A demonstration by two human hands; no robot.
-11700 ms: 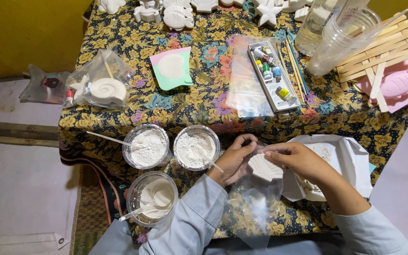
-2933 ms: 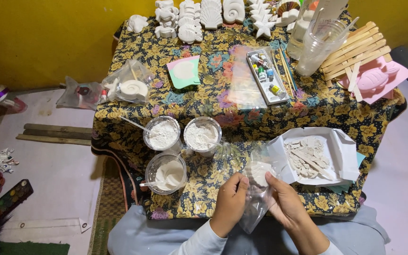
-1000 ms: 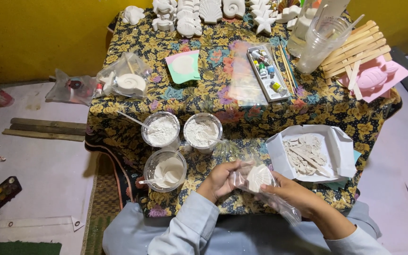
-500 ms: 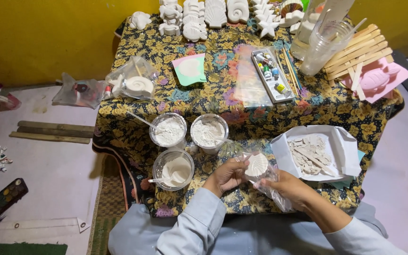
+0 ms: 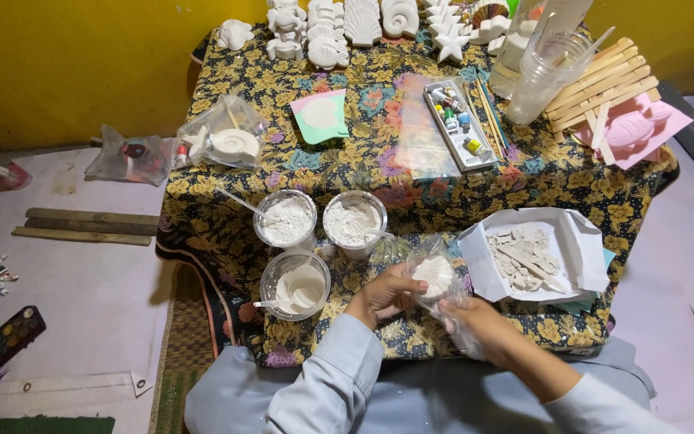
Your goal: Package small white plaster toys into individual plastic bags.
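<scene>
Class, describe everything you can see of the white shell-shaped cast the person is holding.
The white shell-shaped plaster cast is small, matt and chalky, with fan-like ribs. It sits inside a clear crinkled plastic bag, held above the floral tablecloth near the table's front edge. The left hand and right hand grip it through the bag.

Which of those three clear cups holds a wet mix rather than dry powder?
The near cup, closest to the left hand: it holds a smooth, creamy white mix with a spoon in it. The two cups behind it hold dry, crumbly white powder.
</scene>
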